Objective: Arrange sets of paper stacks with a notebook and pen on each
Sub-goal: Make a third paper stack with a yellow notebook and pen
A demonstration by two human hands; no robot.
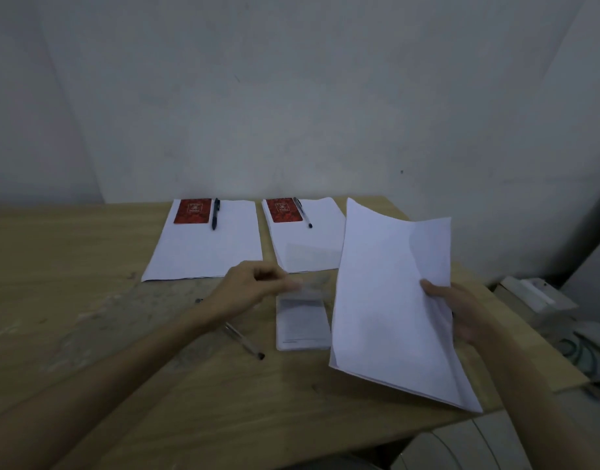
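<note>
Your right hand (461,313) pinches the loose paper stack (390,300) at three o'clock, sheets fanning; they could slip apart. Left hand (254,286), blurred, fingers curled at the clear-covered notebook (303,320), grip unclear. Spare pen (244,340) at seven.

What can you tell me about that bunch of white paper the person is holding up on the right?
The held paper stack is several plain white sheets, blank as far as the view shows, lifted at a tilt over the right part of the wooden table. The right hand grips its right edge, thumb on top, and the top sheet curls away near the upper right corner. Its lower corner reaches toward the table's near edge; whether it touches the table is unclear. It hides part of the paper set behind it.
</note>
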